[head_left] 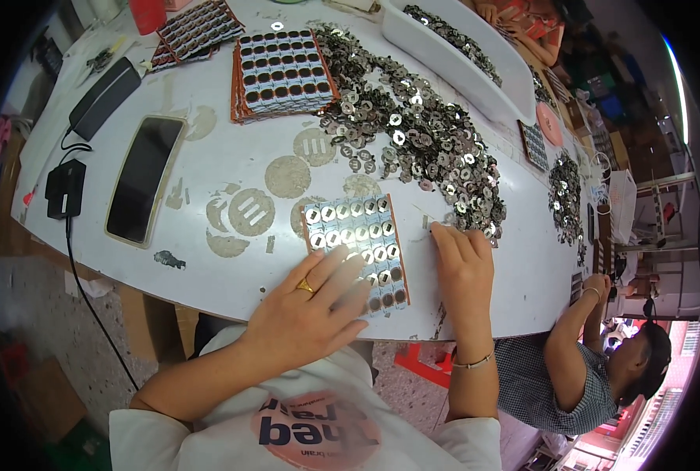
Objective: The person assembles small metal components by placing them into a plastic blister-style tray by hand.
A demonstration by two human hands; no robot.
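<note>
A sheet of small square pieces [355, 233] lies in front of me. Bright metal discs with dark centres sit in rows on most of it, while the rows nearest me show dark round spots. My left hand [307, 306], with a ring on it, is over the sheet's near left part. Its fingers are stretched out and apart, their tips blurred. To the right of the sheet, my right hand [465, 271] has its fingers drawn together, pointing away from me. Whatever they pinch is hidden. Just beyond it, a heap of loose metal discs [413, 118] spreads across the table.
Stacked sheets [282, 74] stand beyond, with others [198, 33] to their left. A phone [144, 180], a black case [104, 98] and a cabled adapter [66, 188] lie at left. A white bin [452, 59] holds more discs. People work at right [574, 361] and far right [534, 27].
</note>
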